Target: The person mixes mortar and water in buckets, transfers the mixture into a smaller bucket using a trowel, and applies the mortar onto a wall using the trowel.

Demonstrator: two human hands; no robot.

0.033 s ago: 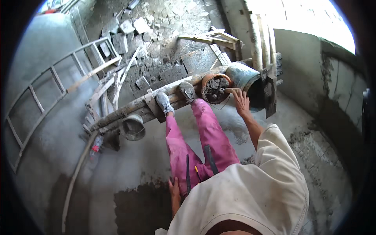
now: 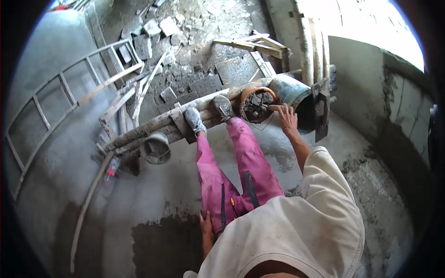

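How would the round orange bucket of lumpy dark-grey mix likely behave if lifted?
The round orange bucket is probably heavy, since dark-grey mix appears to fill much of it. That mix looks thick and lumpy, so it may slump rather than splash.

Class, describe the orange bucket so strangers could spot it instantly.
Find the long poles crossing the scene. Right of the right shoe, near the right hand, sits the orange bucket. Unlike the bluish container beside it, it shows lumpy grey contents.
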